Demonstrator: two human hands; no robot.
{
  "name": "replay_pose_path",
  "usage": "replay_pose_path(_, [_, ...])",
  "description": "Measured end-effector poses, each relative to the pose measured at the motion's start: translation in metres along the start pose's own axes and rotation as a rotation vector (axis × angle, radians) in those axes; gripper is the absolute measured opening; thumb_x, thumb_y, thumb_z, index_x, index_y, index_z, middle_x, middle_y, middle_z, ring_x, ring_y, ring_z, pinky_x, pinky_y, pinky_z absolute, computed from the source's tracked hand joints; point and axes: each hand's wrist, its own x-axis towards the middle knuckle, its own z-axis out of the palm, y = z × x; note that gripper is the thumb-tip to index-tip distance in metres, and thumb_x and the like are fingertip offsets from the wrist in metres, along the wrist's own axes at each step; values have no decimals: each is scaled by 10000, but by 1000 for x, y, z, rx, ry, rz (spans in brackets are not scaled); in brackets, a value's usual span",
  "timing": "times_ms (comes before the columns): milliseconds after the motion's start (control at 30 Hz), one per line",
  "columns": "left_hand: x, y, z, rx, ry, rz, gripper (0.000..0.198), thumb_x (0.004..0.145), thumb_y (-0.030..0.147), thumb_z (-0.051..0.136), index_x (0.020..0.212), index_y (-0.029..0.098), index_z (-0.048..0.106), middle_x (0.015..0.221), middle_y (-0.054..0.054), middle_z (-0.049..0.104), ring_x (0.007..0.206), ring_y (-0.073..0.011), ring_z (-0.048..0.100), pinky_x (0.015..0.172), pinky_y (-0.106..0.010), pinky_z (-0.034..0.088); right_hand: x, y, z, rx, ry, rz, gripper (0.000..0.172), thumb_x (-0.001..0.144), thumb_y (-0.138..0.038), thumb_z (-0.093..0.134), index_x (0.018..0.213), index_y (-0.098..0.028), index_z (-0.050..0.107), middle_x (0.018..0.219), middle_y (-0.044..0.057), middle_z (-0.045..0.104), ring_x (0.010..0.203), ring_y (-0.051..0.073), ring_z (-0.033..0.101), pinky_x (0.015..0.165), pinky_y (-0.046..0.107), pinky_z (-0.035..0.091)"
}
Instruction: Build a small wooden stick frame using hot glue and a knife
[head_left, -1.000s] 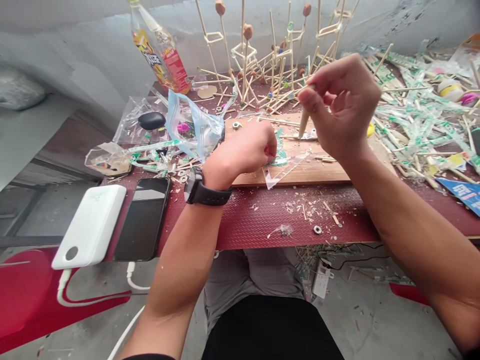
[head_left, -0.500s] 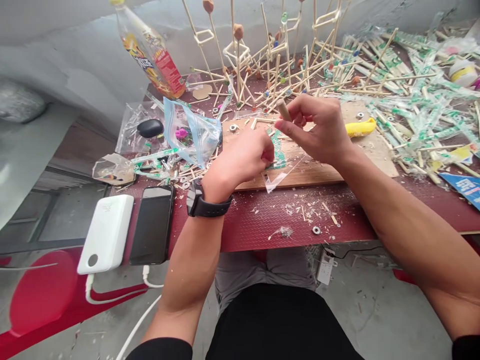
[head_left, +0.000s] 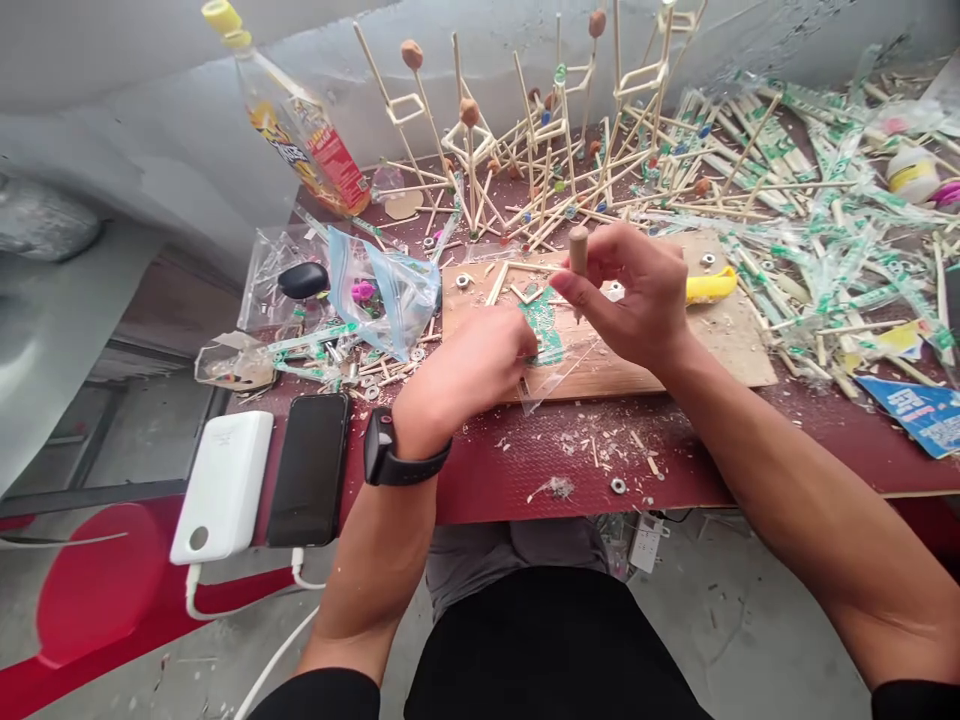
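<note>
My right hand (head_left: 634, 290) is closed round a short tool with a round wooden handle (head_left: 577, 248). The handle stands nearly upright, and a narrow tip shows below the fingers, above the wooden board (head_left: 645, 375). Low over the board's left part, my left hand (head_left: 491, 355) has its fingers curled in; what they pinch is hidden. Beside its knuckles lies a clear plastic wrapper with green print (head_left: 546, 325). Bent thin sticks (head_left: 529, 293) rest on the board just behind. A yellow-handled object (head_left: 711, 287) lies to the right of my right hand.
Stick frames with clay balls (head_left: 469, 112) stand at the back. Wrapped sticks (head_left: 780, 150) pile up on the right. Leftward are a drink bottle (head_left: 307, 140), a zip bag (head_left: 382, 290), a phone (head_left: 307, 470) and a power bank (head_left: 225, 485). A metal nut (head_left: 617, 486) lies near the table's front edge.
The tool in my right hand has turned from leaning to nearly upright, and its tip now shows. My left hand has shifted slightly left and down in view. The camera view has moved a little.
</note>
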Motion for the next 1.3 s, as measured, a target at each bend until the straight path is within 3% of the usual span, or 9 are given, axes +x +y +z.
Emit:
replay_pose_path(200, [1, -6, -6, 20, -89, -4, 445, 817, -25, 555, 1067, 147, 880, 1096, -127, 826, 974, -227, 733, 912, -376, 578, -5, 2, 11, 105, 48, -98, 202, 1000, -417, 783, 922, -279, 658, 714, -58, 609, 579, 129, 527, 537, 328, 440])
replay_pose_path(300, [0, -4, -9, 23, -112, -9, 430, 840, -32, 580, 1086, 143, 887, 1057, -116, 815, 946, -221, 725, 886, -367, 570, -5, 0, 11, 88, 42, -112, 180, 996, -381, 781, 911, -276, 661, 709, -57, 625, 586, 131, 537, 547, 326, 451])
replay_pose_path(500, [-14, -6, 0, -52, -24, 21, 188, 975, 86, 722, 1051, 140, 886, 1189, -149, 769, 1056, -270, 739, 961, -418, 573, -4, -6, 10, 84, 39, -186, 150, 993, -276, 812, 932, -274, 674, 767, -56, 687, 584, 121, 550, 569, 322, 457])
replay_pose_path(633, [-22, -10, 11, -107, 36, 14, 191, 1043, 96, 684, 1099, 135, 863, 1188, -139, 728, 1099, -265, 724, 991, -417, 580, -7, -10, 9, 98, 18, -199, 163, 987, -233, 844, 990, -275, 687, 757, -72, 676, 572, 105, 558, 554, 300, 449])
replay_pose_path(767, [-28, -9, 14, -156, 64, 30, 211, 1073, 97, 635, 1035, 126, 840, 1118, -110, 681, 987, -226, 678, 909, -391, 561, -9, -11, 10, 112, 45, -155, 145, 998, -266, 840, 1000, -289, 696, 772, -59, 697, 578, 129, 610, 550, 322, 488])
replay_pose_path(967, [-33, -6, 19, -206, 108, 20, 249, 1113, 122, 579, 1023, 124, 811, 1096, -102, 645, 1022, -247, 651, 923, -422, 553, -14, -7, 18, 163, 140, -136, 182, 1001, -401, 863, 1046, -332, 701, 753, -50, 683, 570, 163, 616, 504, 354, 500])
replay_pose_path(1300, [-35, -4, 22, -252, 120, -17, 272, 1110, 111, 533, 956, 142, 755, 1081, -87, 620, 1025, -242, 620, 908, -418, 537, -19, -5, 19, 135, 31, -98, 178, 1062, -489, 777, 1049, -327, 706, 795, -28, 725, 626, 179, 686, 557, 363, 581])
